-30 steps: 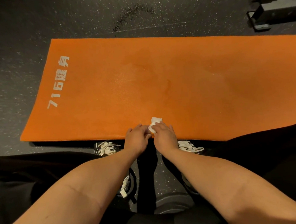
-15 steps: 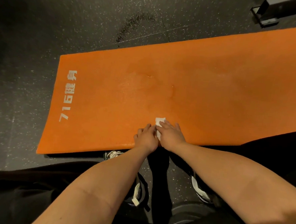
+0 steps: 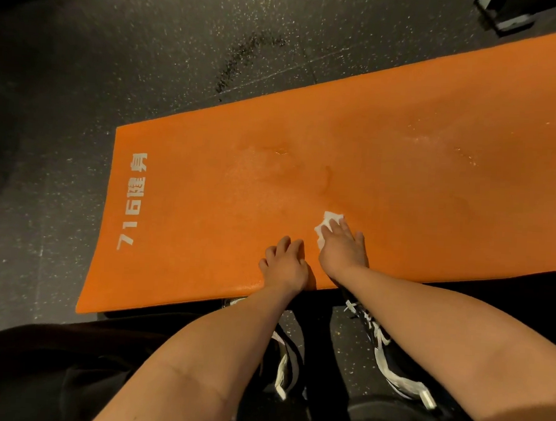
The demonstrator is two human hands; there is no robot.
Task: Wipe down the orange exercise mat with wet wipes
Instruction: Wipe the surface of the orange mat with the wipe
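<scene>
The orange exercise mat (image 3: 388,145) lies on the dark floor, running from lower left to upper right, with white lettering near its left end. A small white wet wipe (image 3: 327,220) sits on the mat near its front edge. My right hand (image 3: 341,246) presses flat on the wipe with straight fingers, covering most of it. My left hand (image 3: 285,264) rests on the mat just to the left, apart from the wipe, fingers loosely bent and holding nothing. Damp, glossy patches show on the mat beyond my hands.
Black speckled rubber floor (image 3: 117,54) surrounds the mat. My black-and-white shoes (image 3: 388,357) stand at the mat's front edge. A dark metal equipment base (image 3: 506,16) sits at the top right corner, close to the mat's far edge.
My hands, together on the wipe a second ago, have parted. The right hand has pushed the wipe a little farther onto the mat; the left has let go and stayed near the edge.
</scene>
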